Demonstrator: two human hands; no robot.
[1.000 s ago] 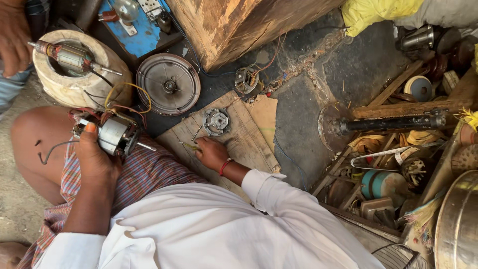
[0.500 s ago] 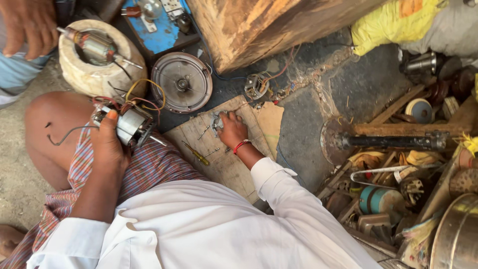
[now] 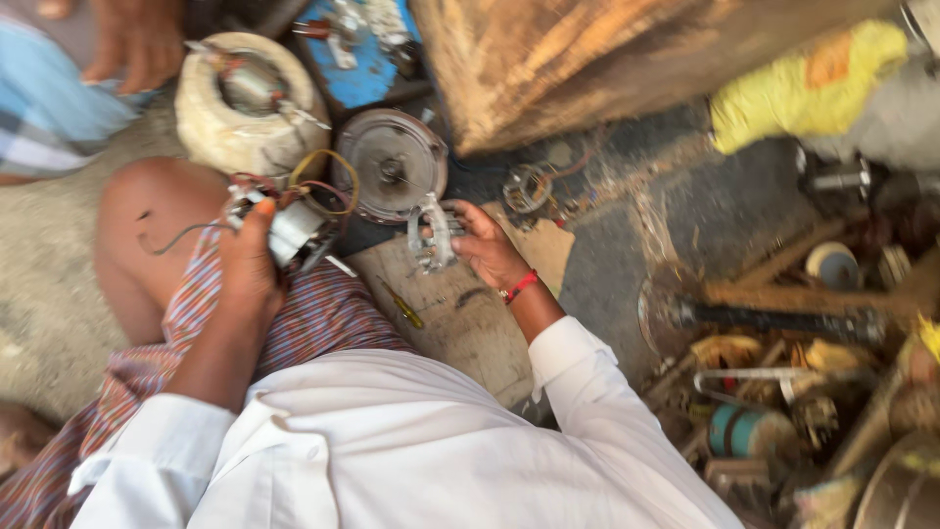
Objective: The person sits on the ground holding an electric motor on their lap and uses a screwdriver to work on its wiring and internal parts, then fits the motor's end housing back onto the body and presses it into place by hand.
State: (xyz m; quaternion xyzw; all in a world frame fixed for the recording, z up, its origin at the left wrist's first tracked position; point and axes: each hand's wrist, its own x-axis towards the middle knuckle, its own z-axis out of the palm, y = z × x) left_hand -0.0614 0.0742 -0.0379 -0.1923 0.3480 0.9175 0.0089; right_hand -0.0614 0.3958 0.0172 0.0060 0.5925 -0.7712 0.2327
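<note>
Left hand (image 3: 250, 260) clamped around small motor core (image 3: 289, 230) with loose wires, over the knee at left. Right hand (image 3: 487, 245) closed on toothed metal bracket (image 3: 431, 235), just right of it, near round metal cover (image 3: 395, 165), above wooden board (image 3: 460, 318) with screwdriver (image 3: 403, 306).

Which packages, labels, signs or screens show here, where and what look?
No labels, signs or screens can be made out.
Nearest to a package: brown sack or wrapped bundle, top centre, bulky, tan-brown.
Yellow cloth wrap, top right, crumpled, orange patch.
Blue panel, top centre-left, flat, carrying metal parts.
</note>
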